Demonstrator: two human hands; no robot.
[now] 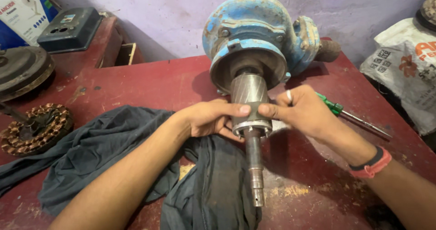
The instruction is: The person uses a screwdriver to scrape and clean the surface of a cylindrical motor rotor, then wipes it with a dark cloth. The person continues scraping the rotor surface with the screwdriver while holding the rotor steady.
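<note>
Fingers [243, 109] of both hands pinch the rotor [249, 96] at 12 o'clock, half out of the pump [254, 30]; step: extraction; next needs a straight, steady pull.

A blue-and-white printed carton [22, 12] stands at the far left corner. A crumpled white sack [402, 68] with orange and black print lies at the desk's [150, 84] right edge.

We are in a small repair workshop: a worn, scratched red-painted workbench [150, 82] carries a chipped blue cast-iron pump housing [254, 34], a copper-wound round stator coil [36, 127], a green-handled screwdriver [338, 109] and a crumpled dark grey rag [113, 157], against a bare, stained lilac wall [163, 12].
</note>
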